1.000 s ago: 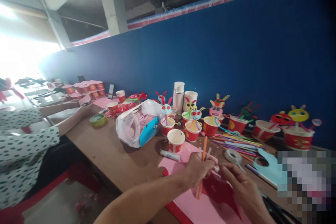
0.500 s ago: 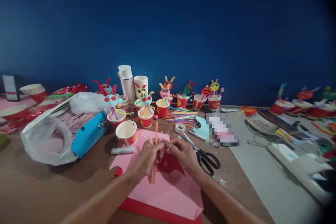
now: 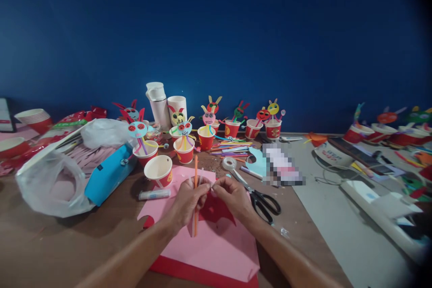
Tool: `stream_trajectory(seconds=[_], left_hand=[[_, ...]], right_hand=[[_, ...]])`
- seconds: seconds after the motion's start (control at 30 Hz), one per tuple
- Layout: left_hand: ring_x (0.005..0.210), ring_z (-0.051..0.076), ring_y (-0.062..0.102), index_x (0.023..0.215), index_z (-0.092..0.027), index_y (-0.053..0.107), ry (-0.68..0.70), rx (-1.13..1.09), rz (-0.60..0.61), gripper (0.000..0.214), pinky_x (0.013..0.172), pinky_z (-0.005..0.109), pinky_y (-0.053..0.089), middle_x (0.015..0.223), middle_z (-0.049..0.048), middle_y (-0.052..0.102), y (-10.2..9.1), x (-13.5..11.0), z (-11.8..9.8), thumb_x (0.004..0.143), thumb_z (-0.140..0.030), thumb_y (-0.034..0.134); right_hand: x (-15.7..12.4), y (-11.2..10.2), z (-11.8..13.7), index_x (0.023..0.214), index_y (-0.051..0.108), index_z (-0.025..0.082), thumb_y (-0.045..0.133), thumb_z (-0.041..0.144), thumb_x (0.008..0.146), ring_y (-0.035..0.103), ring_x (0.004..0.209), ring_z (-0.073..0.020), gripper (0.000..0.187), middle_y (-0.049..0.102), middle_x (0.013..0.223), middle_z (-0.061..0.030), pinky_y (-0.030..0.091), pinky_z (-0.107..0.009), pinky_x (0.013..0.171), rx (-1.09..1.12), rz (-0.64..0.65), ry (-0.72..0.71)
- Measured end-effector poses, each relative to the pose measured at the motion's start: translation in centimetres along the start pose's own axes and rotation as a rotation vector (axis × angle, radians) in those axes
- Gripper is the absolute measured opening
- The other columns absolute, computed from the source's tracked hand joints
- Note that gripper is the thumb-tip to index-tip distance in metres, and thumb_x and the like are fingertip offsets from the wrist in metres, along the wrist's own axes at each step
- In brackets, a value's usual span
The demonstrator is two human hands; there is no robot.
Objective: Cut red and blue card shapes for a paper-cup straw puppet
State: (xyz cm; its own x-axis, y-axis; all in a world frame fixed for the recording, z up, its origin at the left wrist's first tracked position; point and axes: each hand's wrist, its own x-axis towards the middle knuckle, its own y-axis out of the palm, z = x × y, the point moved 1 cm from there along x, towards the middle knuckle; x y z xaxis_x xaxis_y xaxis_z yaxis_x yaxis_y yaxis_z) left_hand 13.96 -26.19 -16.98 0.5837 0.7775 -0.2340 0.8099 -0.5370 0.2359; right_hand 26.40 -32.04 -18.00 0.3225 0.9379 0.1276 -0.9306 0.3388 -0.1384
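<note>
My left hand (image 3: pixel 189 198) is closed around an orange straw (image 3: pixel 196 168), which stands nearly upright with a pale strip beside it. Thumb and forefinger of my right hand (image 3: pixel 232 194) are pinched together, almost touching the left fingertips. Whatever lies between the right fingers is too small to make out. Beneath both hands are a pink paper sheet (image 3: pixel 219 247) with cut-out edges and a red paper piece (image 3: pixel 216 211). Black-handled scissors (image 3: pixel 266 204) lie just right of my right hand. Left of the sheet's top sit a paper cup (image 3: pixel 158 172) and a clear tube (image 3: pixel 154 194).
Behind the hands stand several red cups (image 3: pixel 205 137) with paper animal faces on straws. Loose straws (image 3: pixel 232 147) and a tape roll (image 3: pixel 229 163) lie before them. A plastic bag (image 3: pixel 50 189) and blue case (image 3: pixel 111 175) are left; a white flask (image 3: pixel 157 103) stands behind.
The whole view has shifted slightly, so things appear a little further left. My fingertips have drawn closer together. The straw is still in my left hand.
</note>
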Motion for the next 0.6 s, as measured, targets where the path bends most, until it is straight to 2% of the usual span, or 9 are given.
stream_trajectory(seconds=[0.33, 0.6], left_hand=[[0.036, 0.004, 0.032, 0.060, -0.017, 0.044, -0.004, 0.015, -0.032, 0.012, 0.038, 0.017, 0.020, 0.039, -0.0073, 0.041, 0.43, -0.38, -0.79, 0.065, -0.020, 0.056], [0.036, 0.005, 0.031, 0.062, -0.017, 0.045, 0.009, 0.015, -0.039, 0.011, 0.038, 0.018, 0.020, 0.039, -0.0078, 0.040, 0.26, -0.20, -0.06, 0.065, -0.021, 0.055]], right_hand=[[0.09, -0.24, -0.26, 0.067, 0.056, 0.016, 0.048, 0.032, 0.080, 0.049, 0.059, -0.0115, 0.022, 0.053, 0.060, 0.0013, 0.039, -0.022, 0.058, 0.043, 0.018, -0.019], [0.04, -0.15, 0.26, 0.069, 0.058, 0.015, 0.055, 0.026, 0.073, 0.050, 0.059, -0.0119, 0.012, 0.055, 0.062, 0.0013, 0.040, -0.022, 0.057, 0.051, -0.004, 0.000]])
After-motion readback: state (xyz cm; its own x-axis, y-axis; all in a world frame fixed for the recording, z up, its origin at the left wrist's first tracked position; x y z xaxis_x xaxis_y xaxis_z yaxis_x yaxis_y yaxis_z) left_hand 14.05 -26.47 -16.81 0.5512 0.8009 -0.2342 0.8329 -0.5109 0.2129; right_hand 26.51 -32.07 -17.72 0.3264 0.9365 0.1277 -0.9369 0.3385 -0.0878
